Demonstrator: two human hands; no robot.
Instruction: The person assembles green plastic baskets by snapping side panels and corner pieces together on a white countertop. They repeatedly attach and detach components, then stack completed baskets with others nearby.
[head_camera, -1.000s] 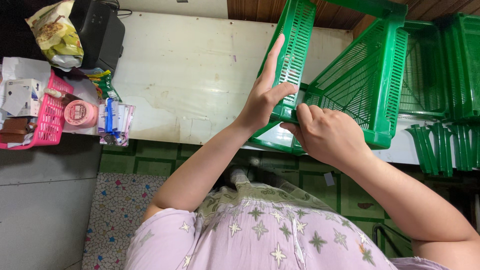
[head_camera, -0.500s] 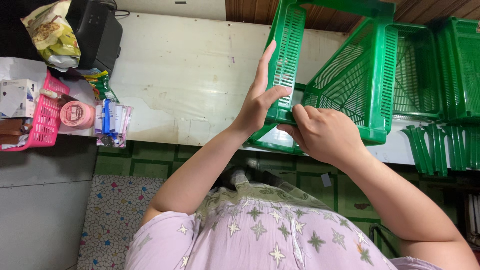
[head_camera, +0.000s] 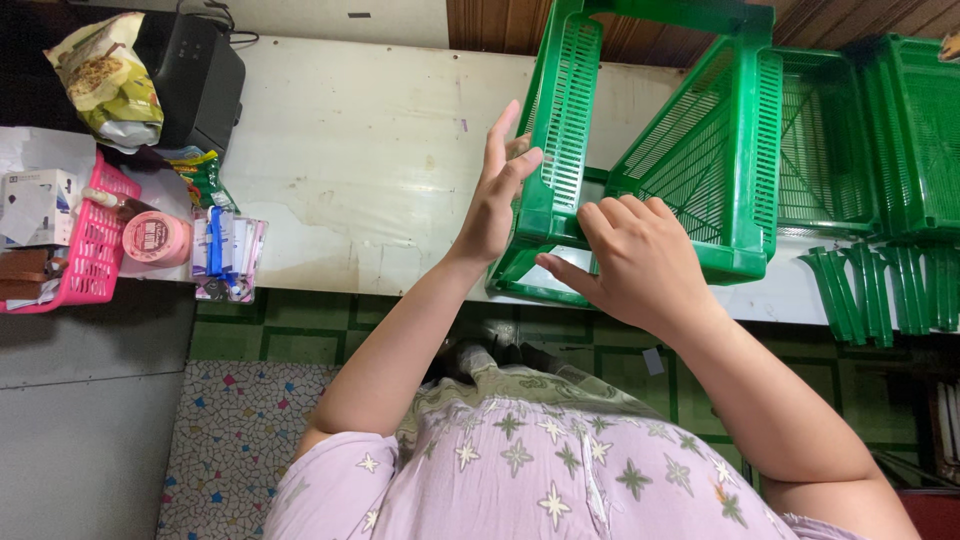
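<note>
A green slatted plastic rack (head_camera: 700, 140) stands on the white table (head_camera: 370, 150), made of tray shelves and corner posts. My left hand (head_camera: 497, 195) presses flat against its left side panel, fingers stretched upward. My right hand (head_camera: 635, 262) rests on the rack's lower front corner, thumb under the bottom rail and fingers curled over the edge. Both hands touch the same rack near its bottom left post.
More green trays (head_camera: 900, 130) stand at the right, with loose green posts (head_camera: 890, 290) at the table edge. A pink basket (head_camera: 90, 250), a pink round tub (head_camera: 155, 237), a snack bag (head_camera: 105, 80) and a black device (head_camera: 195, 75) sit at the left.
The rack has shifted slightly and my left fingers have straightened up along the side panel. My right hand stays on the lower corner.
</note>
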